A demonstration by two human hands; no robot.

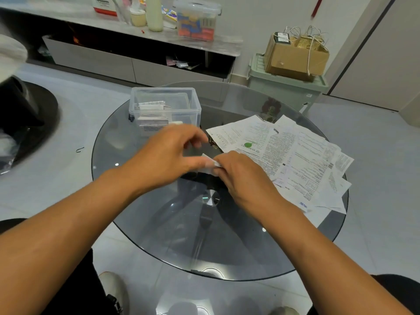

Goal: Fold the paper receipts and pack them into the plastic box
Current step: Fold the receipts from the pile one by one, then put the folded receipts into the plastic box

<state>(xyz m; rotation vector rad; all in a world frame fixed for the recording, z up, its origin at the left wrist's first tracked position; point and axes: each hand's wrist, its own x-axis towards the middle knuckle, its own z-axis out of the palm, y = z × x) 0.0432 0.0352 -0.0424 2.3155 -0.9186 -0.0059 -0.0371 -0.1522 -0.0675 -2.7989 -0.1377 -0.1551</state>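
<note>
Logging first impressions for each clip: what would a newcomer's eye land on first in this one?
Most likely the two hands meeting over the middle of the round glass table: the left hand and right hand together pinch a small folded receipt. Next, the fan of unfolded receipts spread on the table's right side. Behind the hands stands the clear plastic box, lid off, already holding folded papers.

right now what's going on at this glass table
A person is folding a paper receipt over the round glass table, pinching it between the left hand and right hand. The clear plastic box behind already holds folded receipts. A spread of unfolded receipts lies to the right.
</note>
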